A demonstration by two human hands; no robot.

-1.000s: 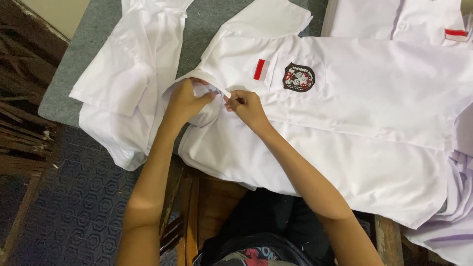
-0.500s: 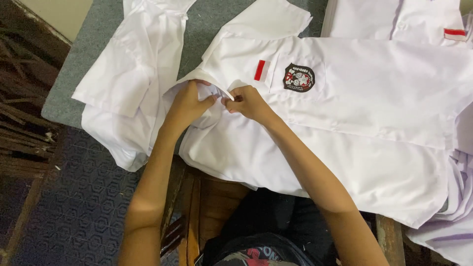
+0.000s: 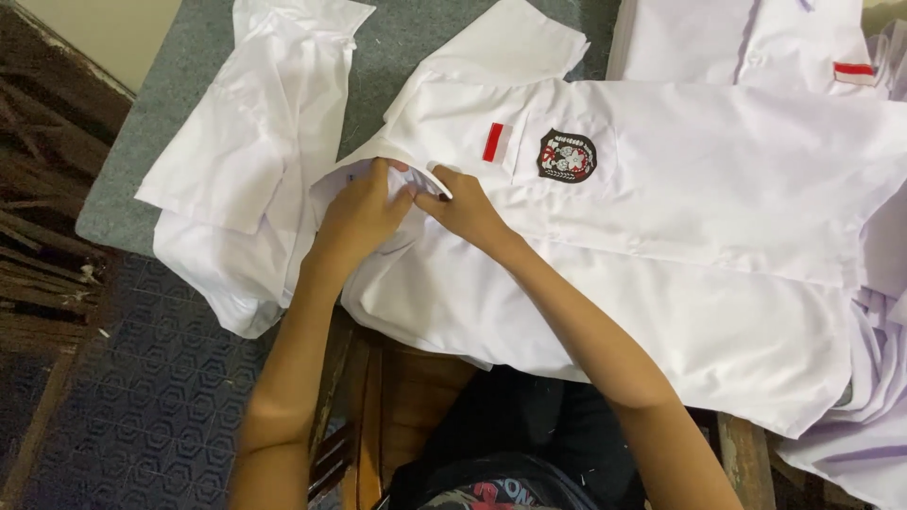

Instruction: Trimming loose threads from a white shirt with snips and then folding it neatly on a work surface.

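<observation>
Both hands: left hand and right hand pinched the collar of the white shirt.
Beside left hand: another white shirt on the counter.

Left hand, right hand pinching white shirt collar, grey table

We see both bare forearms reaching away from the body and converging. The left hand is curled, knuckles up; the right hand pinches with fingertips (thumbs hidden), the two hands touching.
</observation>
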